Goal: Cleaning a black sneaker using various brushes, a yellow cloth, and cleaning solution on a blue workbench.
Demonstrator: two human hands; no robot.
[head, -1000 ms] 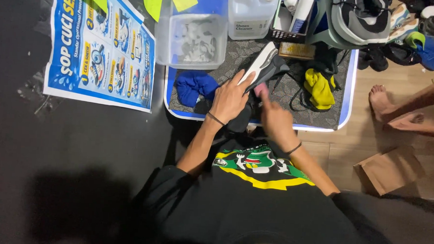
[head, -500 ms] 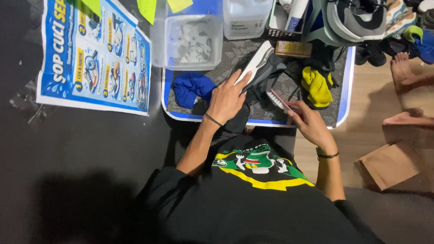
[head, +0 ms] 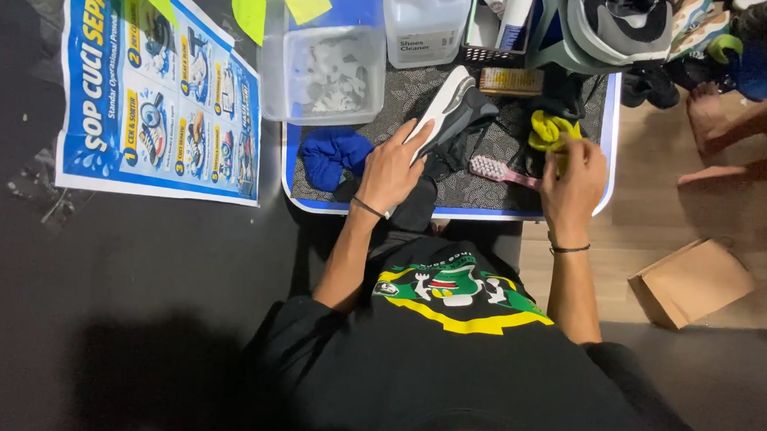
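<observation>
Dark floor, low blue-rimmed table [head: 612,148] with a speckled mat. Grey-and-white shoe [head: 453,115] lies near the table's middle, sole up; left hand [head: 392,168] grips its side. Right hand [head: 575,176] closes on the yellow cloth [head: 549,130] near the right edge, pink brush [head: 497,170] just beside. Judgement: brace the shoe firmly, bunch the cloth fully before wiping. Blue cloth [head: 330,153] towards the left edge; clear tub [head: 323,58] at the far-left corner.

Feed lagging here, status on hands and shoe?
Left hand holds shoe on the mat. Right hand at yellow cloth, grip unclear. Brush lies between hands, untouched.
</observation>
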